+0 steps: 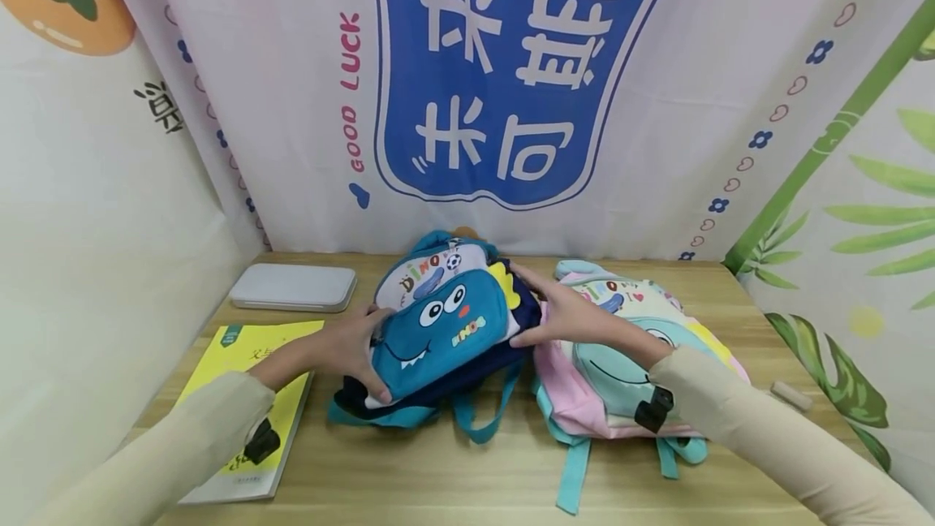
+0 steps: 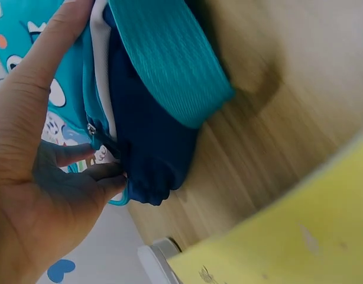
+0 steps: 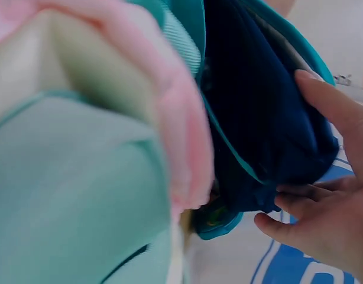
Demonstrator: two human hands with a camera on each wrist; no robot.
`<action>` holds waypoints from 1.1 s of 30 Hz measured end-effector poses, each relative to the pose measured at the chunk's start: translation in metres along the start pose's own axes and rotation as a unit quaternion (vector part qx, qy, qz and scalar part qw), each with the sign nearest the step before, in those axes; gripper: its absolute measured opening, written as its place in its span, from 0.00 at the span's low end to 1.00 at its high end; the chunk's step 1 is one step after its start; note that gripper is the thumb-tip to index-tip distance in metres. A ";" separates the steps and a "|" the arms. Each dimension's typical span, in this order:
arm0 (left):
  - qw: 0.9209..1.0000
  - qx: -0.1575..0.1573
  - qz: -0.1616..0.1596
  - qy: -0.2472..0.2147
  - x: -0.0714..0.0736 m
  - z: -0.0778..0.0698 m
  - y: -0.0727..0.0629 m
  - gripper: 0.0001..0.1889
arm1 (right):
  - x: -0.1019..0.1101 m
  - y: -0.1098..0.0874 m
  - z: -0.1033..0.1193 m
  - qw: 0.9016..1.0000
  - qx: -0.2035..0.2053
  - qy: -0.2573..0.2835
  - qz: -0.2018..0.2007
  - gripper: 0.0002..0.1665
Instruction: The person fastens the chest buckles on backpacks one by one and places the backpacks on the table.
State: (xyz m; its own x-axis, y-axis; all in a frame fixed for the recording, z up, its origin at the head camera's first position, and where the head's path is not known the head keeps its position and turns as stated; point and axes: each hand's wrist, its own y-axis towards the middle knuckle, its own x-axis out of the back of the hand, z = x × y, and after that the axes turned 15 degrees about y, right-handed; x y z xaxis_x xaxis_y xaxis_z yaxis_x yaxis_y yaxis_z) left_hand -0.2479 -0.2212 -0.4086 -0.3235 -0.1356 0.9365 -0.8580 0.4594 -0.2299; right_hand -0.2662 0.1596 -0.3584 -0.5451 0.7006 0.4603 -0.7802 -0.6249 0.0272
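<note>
A blue child's backpack [image 1: 445,331] with a cartoon dinosaur face stands tilted near the middle of the table, between both hands. My left hand [image 1: 349,349] grips its left side, thumb over the front pocket and fingers bent at the zipper [image 2: 93,129]. On the other side, my right hand [image 1: 566,311] holds the navy side panel [image 3: 270,118], thumb and fingers spread around it. Teal straps [image 1: 485,428] hang below the bag onto the table. A pink and mint backpack [image 1: 570,388] lies close by on the right, partly behind my right forearm.
At the left lies a yellow book [image 1: 292,404], partly under my left forearm. Behind it sits a pale grey flat case [image 1: 292,286]. A small beige stick-like piece [image 1: 791,396] lies at the right. Printed cloth walls [image 1: 307,209] enclose the wooden table [image 1: 409,485].
</note>
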 end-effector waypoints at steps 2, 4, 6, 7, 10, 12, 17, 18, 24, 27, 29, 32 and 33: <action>1.000 -0.007 0.000 -0.006 0.000 -0.002 0.004 0.72 | 0.002 0.000 0.006 1.000 0.005 0.020 -0.021 0.66; 1.000 -0.017 -0.003 -0.014 -0.001 -0.005 0.007 0.72 | 0.005 0.001 0.012 0.999 0.009 0.034 -0.040 0.66; 0.999 -0.025 -0.006 -0.025 -0.001 -0.007 0.010 0.71 | 0.007 0.003 0.018 0.997 0.017 0.040 -0.056 0.63; 0.999 -0.030 -0.009 -0.029 -0.001 -0.008 0.011 0.71 | 0.008 0.004 0.022 0.997 0.023 0.042 -0.064 0.62; 0.998 -0.041 -0.015 -0.043 -0.001 -0.012 0.015 0.70 | 0.010 0.008 0.031 0.994 0.045 0.046 -0.083 0.58; 0.998 -0.047 -0.018 -0.047 -0.001 -0.014 0.018 0.70 | 0.011 0.010 0.037 0.993 0.056 0.047 -0.094 0.55; 0.995 -0.072 -0.024 -0.068 -0.001 -0.020 0.023 0.69 | 0.011 0.012 0.048 0.990 0.062 0.048 -0.116 0.52; 0.994 -0.076 -0.024 -0.074 -0.001 -0.021 0.024 0.69 | 0.011 0.013 0.050 0.990 0.064 0.050 -0.117 0.51; 0.991 -0.091 -0.004 -0.096 0.000 -0.027 0.029 0.69 | 0.016 0.016 0.063 0.992 0.073 0.035 -0.100 0.50; 0.989 -0.100 0.006 -0.108 0.000 -0.030 0.033 0.69 | 0.020 0.017 0.068 0.994 0.076 0.013 -0.080 0.50; 0.988 -0.105 0.008 -0.115 -0.001 -0.031 0.036 0.69 | 0.023 0.018 0.071 0.995 0.079 -0.002 -0.064 0.52; 0.986 -0.110 0.007 -0.124 -0.005 -0.032 0.039 0.69 | 0.027 0.018 0.076 0.996 0.081 -0.017 -0.039 0.55; 0.986 -0.110 0.005 -0.128 -0.006 -0.032 0.040 0.69 | 0.029 0.018 0.077 0.996 0.083 -0.023 -0.028 0.57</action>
State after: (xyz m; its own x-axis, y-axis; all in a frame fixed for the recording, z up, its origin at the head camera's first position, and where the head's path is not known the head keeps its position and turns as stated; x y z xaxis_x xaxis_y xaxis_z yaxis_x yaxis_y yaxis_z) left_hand -0.2673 -0.1741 -0.4145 -0.4456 -0.3333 0.8309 -0.7556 0.6378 -0.1494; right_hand -0.2726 0.1421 -0.2762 -0.4843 0.7224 0.4936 -0.7461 -0.6356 0.1982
